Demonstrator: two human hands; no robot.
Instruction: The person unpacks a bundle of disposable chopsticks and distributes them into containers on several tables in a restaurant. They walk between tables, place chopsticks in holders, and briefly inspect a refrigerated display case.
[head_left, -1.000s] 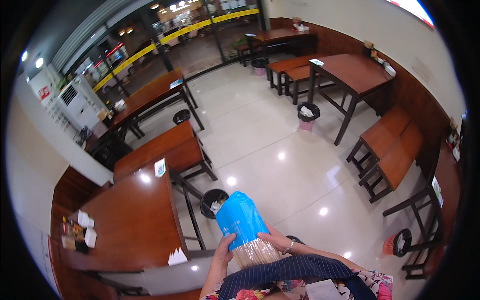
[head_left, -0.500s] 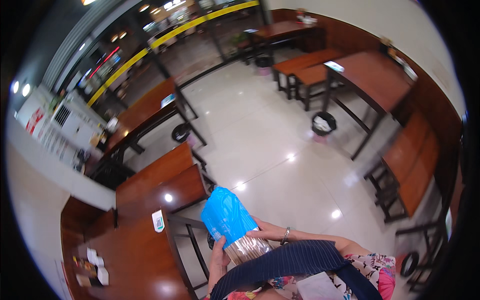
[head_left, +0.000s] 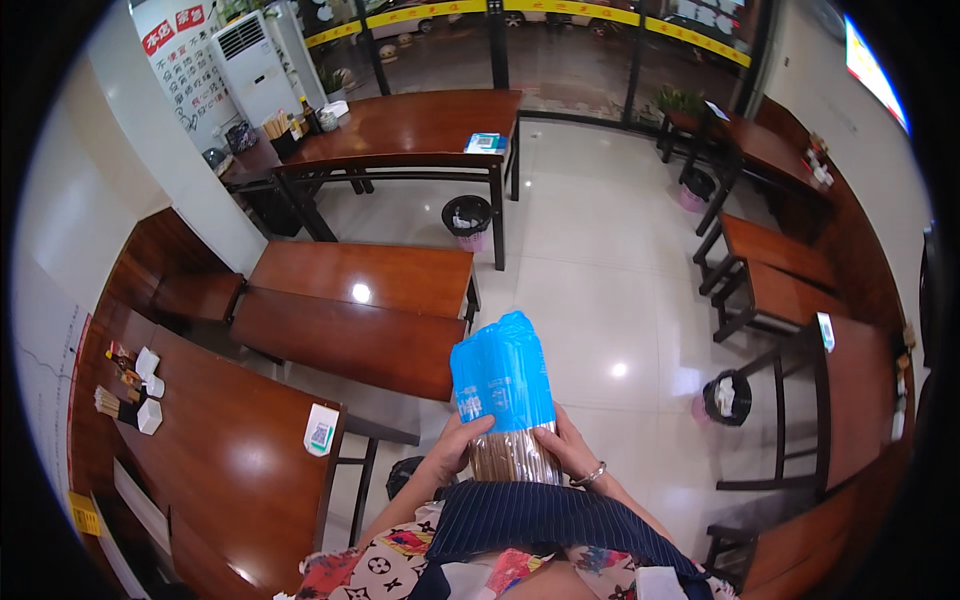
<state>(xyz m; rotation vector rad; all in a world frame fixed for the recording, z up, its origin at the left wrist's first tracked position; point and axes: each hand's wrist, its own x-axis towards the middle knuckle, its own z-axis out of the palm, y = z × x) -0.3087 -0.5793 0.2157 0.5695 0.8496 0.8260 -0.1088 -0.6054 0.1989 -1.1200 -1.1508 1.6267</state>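
Observation:
A pack of chopsticks is held upright in front of me. Its upper part is bright blue plastic, and thin brown sticks show through the clear lower part. My left hand grips its left side, thumb lying across the front. On the opposite side my right hand, with a bracelet at the wrist, clasps it, thumb also in front. The fingers behind the pack are hidden. A dark striped apron covers the pack's bottom end.
At my left stands a brown table with a chopstick holder and condiments near the wall. Beyond it are benches and another table. Bins stand on the tiled floor; more tables line the right wall.
My view has swung leftward and the room appears more upright. The pack, earlier tilted, now stands straighter, still between both hands.

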